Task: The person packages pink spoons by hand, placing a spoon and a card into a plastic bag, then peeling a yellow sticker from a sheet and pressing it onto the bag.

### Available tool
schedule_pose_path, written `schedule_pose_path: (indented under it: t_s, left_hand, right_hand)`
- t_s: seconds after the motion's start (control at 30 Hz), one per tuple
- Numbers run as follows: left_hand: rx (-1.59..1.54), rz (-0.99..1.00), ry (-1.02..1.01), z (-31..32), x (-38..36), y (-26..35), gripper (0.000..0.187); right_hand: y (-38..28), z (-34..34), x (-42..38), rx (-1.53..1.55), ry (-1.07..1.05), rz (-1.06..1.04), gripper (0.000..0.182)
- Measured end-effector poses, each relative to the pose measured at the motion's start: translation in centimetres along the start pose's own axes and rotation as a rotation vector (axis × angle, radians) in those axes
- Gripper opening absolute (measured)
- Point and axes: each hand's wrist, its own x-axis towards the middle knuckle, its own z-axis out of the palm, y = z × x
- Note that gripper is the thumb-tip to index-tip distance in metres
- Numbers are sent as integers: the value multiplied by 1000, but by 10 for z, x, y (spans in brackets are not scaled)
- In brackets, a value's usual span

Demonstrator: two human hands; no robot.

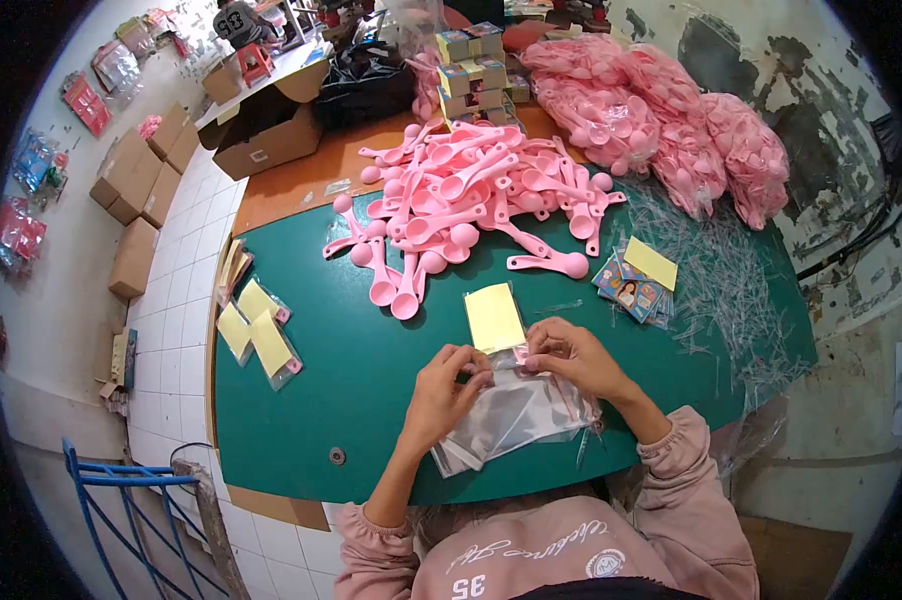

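In front of me lies a clear plastic bag (494, 318) with a yellow card inside and a bit of pink plastic at its near end. My left hand (446, 392) pinches at the bag's near left corner. At its near right corner, by the pink piece, the fingers of my right hand (575, 362) are closed on the bag too. Under both hands a stack of flat clear bags (516, 418) is spread near the table edge. Beyond them is a large heap of pink measuring spoons (451, 190), with one loose spoon (551, 263) at its right.
Filled bags with yellow cards (271, 342) lie at the left on the green table (301, 430). Printed cards (631, 290) and many thin clear strips (731, 290) are at the right. Big bags of pink spoons (661, 120), card stacks (471, 75) and an open carton (266, 140) stand behind.
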Motion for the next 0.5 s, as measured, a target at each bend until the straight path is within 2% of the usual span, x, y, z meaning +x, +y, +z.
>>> schedule_pose_path:
  t_s: [0.03,0.07,0.13,0.23,0.33,0.5]
  left_hand:
    - [0,-2,2,1,0,0,15]
    - [-42,-57,-2,1,0,-1,12]
    - [-84,-116,-5,3,0,-1,11]
    - [-16,-143,10,6,1,-1,12]
    - [-138,-174,71,11,2,-9,14]
    - [-157,-315,72,8,4,-1,15]
  right_hand:
    - [4,-1,1,200,-34,106,11]
    - [1,1,2,201,-35,107,11]
    - [-10,7,2,294,103,175,13]
    - [-3,8,3,143,182,173,13]
    - [-5,11,3,78,229,191,13]
    - [-2,14,3,136,267,175,15]
